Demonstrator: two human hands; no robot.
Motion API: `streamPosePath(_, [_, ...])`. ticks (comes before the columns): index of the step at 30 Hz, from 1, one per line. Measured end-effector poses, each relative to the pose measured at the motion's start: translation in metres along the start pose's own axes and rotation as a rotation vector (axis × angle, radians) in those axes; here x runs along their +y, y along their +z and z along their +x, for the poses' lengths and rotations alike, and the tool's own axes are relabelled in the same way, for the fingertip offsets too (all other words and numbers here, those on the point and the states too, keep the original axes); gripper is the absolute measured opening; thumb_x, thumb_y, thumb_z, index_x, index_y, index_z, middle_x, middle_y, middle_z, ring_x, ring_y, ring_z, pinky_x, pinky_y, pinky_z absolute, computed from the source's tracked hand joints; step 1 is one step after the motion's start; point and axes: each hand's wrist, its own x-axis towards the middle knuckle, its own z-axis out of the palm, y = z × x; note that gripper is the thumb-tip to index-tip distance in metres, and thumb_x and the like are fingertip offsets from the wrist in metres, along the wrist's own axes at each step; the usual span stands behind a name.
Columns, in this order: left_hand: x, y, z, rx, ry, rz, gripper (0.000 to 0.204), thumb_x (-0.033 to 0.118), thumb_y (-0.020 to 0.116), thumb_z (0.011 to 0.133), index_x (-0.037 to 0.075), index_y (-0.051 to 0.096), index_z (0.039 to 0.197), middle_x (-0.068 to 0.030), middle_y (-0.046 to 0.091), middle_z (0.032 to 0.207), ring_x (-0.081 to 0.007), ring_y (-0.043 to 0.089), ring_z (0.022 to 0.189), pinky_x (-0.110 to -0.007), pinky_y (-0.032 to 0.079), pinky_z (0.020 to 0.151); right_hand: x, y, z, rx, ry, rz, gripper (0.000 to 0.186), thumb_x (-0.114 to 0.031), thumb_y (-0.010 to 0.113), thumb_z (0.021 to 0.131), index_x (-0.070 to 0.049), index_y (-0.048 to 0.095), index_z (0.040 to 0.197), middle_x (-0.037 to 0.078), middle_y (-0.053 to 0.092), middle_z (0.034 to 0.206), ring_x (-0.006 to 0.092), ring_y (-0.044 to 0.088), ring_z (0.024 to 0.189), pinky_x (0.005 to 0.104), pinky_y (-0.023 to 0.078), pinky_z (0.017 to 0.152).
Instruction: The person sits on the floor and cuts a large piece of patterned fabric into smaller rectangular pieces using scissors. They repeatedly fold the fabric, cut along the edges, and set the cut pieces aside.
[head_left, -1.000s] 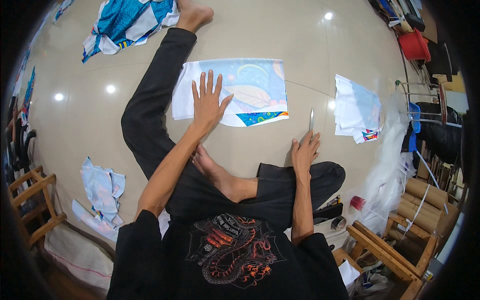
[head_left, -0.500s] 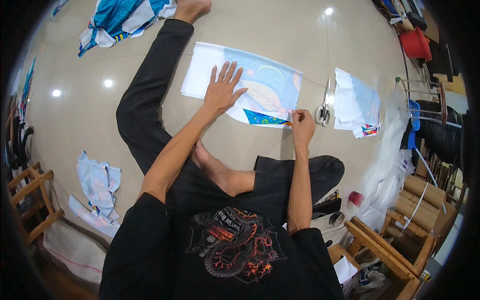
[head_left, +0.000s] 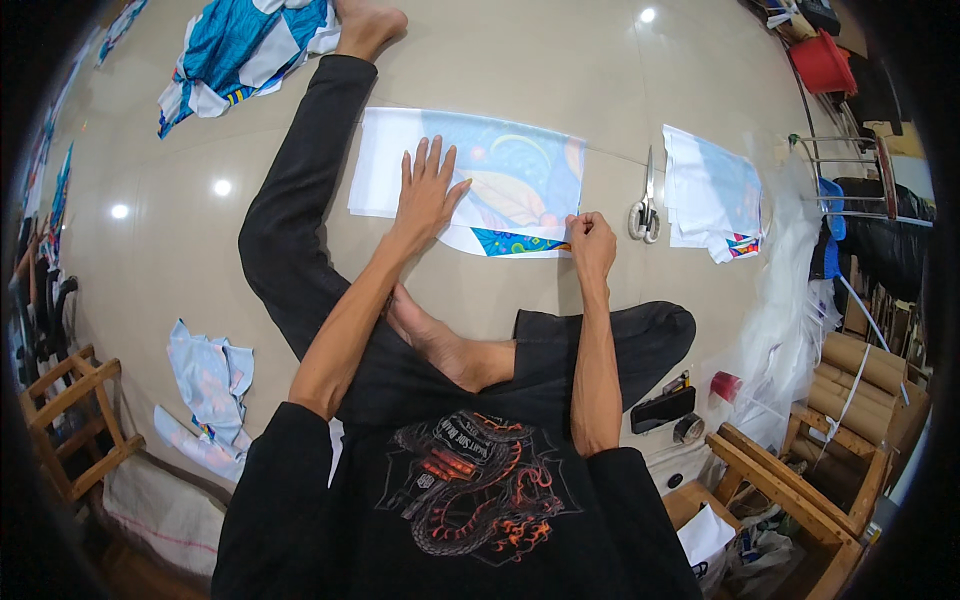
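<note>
A folded piece of printed fabric (head_left: 520,170) lies flat on the tiled floor in front of me, its pale underside up. Along its near edge shows a strip of bright blue patterned cloth with white beside it. My left hand (head_left: 428,195) rests flat on the fabric's left part, fingers spread. At the near right corner, my right hand (head_left: 592,240) pinches the fabric's edge between thumb and fingers. A pair of scissors (head_left: 647,205) with pale handles lies just right of that hand, blades pointing away.
Right of the scissors is a stack of folded fabric pieces (head_left: 712,190). Teal and white cloth (head_left: 240,55) is heaped at the far left, more pieces (head_left: 212,375) at the near left. A phone (head_left: 663,410), tape roll (head_left: 689,429) and wooden frame (head_left: 780,480) are at the near right.
The view has shifted slightly, so the fabric and both hands appear a little further left. My left hand stays flat and my right hand keeps its pinch at the corner.
</note>
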Motion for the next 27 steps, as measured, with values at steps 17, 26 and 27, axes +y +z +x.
streamPosePath(17, [0.180, -0.050, -0.100, -0.467, -0.325, -1.142, 0.030, 0.010, 0.056, 0.105, 0.002, 0.064, 0.133, -0.0143, 0.068, 0.130, -0.0265, 0.065, 0.119, -0.039, 0.050, 0.103, 0.019, 0.001, 0.009, -0.046, 0.022, -0.049, 0.026, -0.029, 0.078, 0.088, -0.004, 0.076, 0.094, 0.012, 0.078, 0.085, 0.0303, 0.075, 0.079, 0.0424, 0.056, 0.073])
streamPosePath(26, [0.168, -0.047, -0.092, -0.489, -0.522, -1.235, 0.029, 0.016, 0.054, 0.109, 0.003, 0.066, 0.132, -0.0079, 0.072, 0.122, -0.0162, 0.064, 0.109, -0.033, 0.051, 0.095, 0.016, -0.002, 0.010, 0.003, 0.016, -0.003, 0.024, -0.027, 0.078, 0.087, -0.005, 0.075, 0.094, 0.011, 0.076, 0.085, 0.0299, 0.073, 0.080, 0.0413, 0.055, 0.074])
streamPosePath(27, [0.167, -0.045, -0.092, -0.512, -0.527, -1.234, 0.029, 0.016, 0.054, 0.109, 0.003, 0.066, 0.132, -0.0080, 0.072, 0.122, -0.0160, 0.064, 0.109, -0.033, 0.051, 0.095, 0.014, -0.002, 0.009, -0.006, 0.023, -0.005, 0.023, -0.027, 0.078, 0.086, -0.005, 0.075, 0.093, 0.011, 0.076, 0.084, 0.0300, 0.073, 0.079, 0.0415, 0.055, 0.074])
